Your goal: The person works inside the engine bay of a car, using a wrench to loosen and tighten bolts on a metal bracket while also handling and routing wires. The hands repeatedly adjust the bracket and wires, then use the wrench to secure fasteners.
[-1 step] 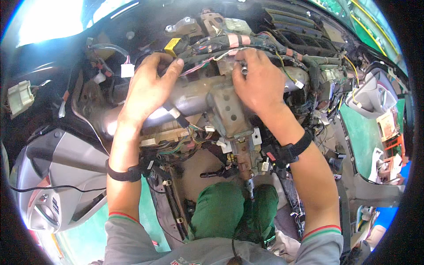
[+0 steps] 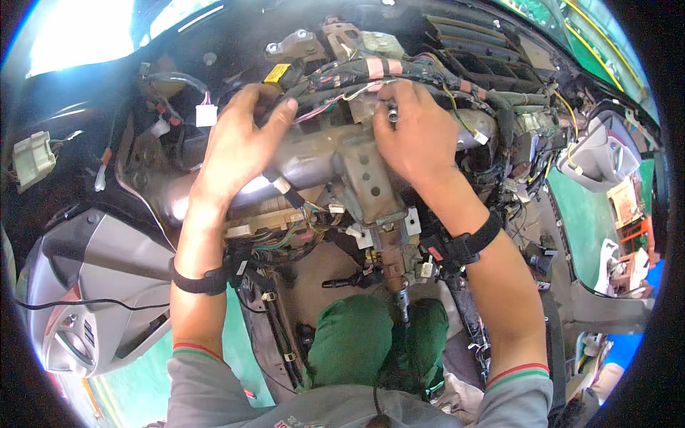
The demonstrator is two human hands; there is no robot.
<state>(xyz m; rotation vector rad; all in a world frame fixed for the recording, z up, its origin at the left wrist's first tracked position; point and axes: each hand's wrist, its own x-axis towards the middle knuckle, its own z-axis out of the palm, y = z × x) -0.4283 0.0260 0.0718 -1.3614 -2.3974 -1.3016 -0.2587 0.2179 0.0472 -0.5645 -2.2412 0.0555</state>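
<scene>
A dark taped wiring harness (image 2: 335, 82) with pink tape bands runs above a grey metal cross-beam (image 2: 303, 153) in a stripped dashboard. My left hand (image 2: 246, 139) curls at the harness's left end, thumb and forefinger around it, just below a yellow-labelled part (image 2: 278, 73). The other fingertips are hidden. My right hand (image 2: 421, 135) is closed at the middle of the harness, above the steering-column bracket (image 2: 367, 175). A small metal cylinder (image 2: 392, 114) shows between its thumb and fingers. Thin pink and white wires (image 2: 321, 110) stretch between both hands.
A white connector (image 2: 206, 115) hangs left of my left hand; a larger white one (image 2: 34, 160) sits farther left. Loose wires with a white plug (image 2: 479, 137) lie to the right. Open doors (image 2: 93, 285) flank the cabin. The column shaft (image 2: 404, 303) points down between my knees.
My right hand and forearm have shifted very slightly left. My left hand keeps its place at the harness.
</scene>
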